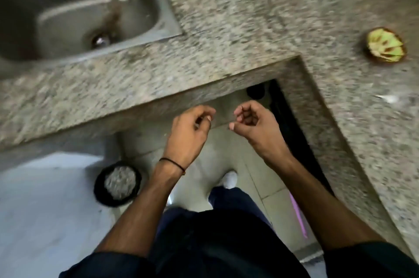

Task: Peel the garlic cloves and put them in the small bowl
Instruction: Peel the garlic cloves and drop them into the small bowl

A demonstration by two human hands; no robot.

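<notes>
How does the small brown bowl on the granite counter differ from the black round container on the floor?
The small brown bowl sits up on the speckled granite counter, far right; the black round container stands on the floor, lower left. The bowl holds yellow-green pieces; the container holds grey, blurred matter. Both are round and open-topped.

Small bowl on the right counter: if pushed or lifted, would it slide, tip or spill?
The small bowl looks low and wide, so it probably slides rather than tips. The smooth stone counter likely gives little friction. Its pale green contents seem to reach the rim, so a jolt could spill them.
</notes>
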